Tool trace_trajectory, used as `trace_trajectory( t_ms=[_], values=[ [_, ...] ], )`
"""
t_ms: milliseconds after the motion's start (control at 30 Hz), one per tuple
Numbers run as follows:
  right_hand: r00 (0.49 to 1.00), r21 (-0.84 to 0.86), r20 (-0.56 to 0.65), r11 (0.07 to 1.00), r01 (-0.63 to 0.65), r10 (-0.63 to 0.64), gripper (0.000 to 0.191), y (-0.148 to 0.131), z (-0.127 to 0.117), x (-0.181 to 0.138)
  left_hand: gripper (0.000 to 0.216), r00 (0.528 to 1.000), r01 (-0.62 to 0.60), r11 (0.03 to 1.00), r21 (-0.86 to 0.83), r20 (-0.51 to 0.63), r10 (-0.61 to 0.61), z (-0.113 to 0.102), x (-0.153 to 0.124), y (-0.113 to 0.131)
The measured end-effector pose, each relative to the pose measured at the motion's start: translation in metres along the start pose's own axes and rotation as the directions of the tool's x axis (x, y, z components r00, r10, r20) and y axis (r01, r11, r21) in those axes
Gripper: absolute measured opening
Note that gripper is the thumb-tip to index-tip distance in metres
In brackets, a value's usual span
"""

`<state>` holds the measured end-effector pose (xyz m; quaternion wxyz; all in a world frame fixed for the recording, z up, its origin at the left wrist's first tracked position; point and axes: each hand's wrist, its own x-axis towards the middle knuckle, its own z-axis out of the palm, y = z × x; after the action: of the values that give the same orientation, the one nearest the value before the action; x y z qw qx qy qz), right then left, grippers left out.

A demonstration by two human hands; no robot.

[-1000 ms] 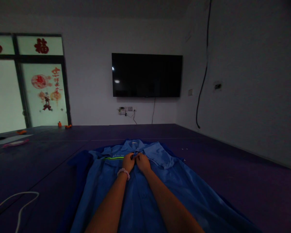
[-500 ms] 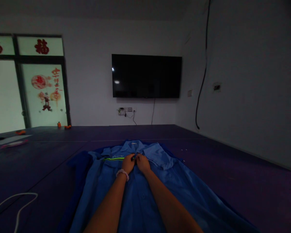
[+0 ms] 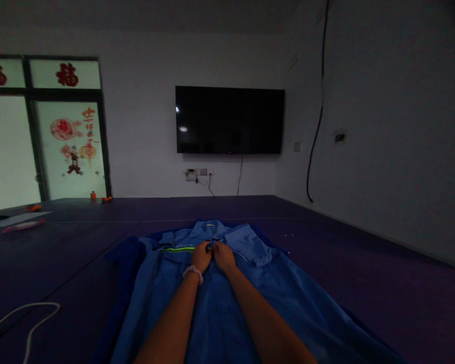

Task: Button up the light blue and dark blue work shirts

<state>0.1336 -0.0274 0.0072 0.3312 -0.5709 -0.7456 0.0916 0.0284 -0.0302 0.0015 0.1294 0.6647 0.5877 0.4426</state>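
Observation:
A blue collared shirt (image 3: 214, 313) lies spread out with its collar (image 3: 208, 230) at the far end. Its chest carries pale lettering and a yellow-green stripe (image 3: 178, 249). My left hand (image 3: 201, 258), with a pink scrunchie (image 3: 193, 273) on the wrist, pinches the front opening below the collar. Right beside it, my right hand (image 3: 223, 257) is closed on the same front edge. The fingertips nearly meet, and whatever small part of the shirt is between them is hidden. Darker blue cloth (image 3: 124, 259) shows under the shirt at the left.
The dark purple surface (image 3: 345, 273) reaches to the walls. A white cable (image 3: 41, 304) lies at the near left. Orange items (image 3: 106, 199) and a pink-edged flat object (image 3: 25, 225) sit farther back. A television (image 3: 230, 120) hangs on the far wall; a black cable (image 3: 315, 141) dangles at the right.
Both hands stay at the shirt's front, with only a slight shift of the fingers. The whole view has moved very slightly. The shirt lies as before.

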Motion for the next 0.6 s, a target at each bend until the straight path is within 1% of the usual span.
trace_trajectory(
  t_ms=[600],
  values=[
    [0.995, 0.152, -0.098, 0.988, 0.001, 0.015, 0.022, 0.0029, -0.0004, 0.0003, 0.03, 1.0, 0.001, 1.0, -0.012, -0.024, -0.002, 0.0004, 0.0007, -0.0027]
  ],
)
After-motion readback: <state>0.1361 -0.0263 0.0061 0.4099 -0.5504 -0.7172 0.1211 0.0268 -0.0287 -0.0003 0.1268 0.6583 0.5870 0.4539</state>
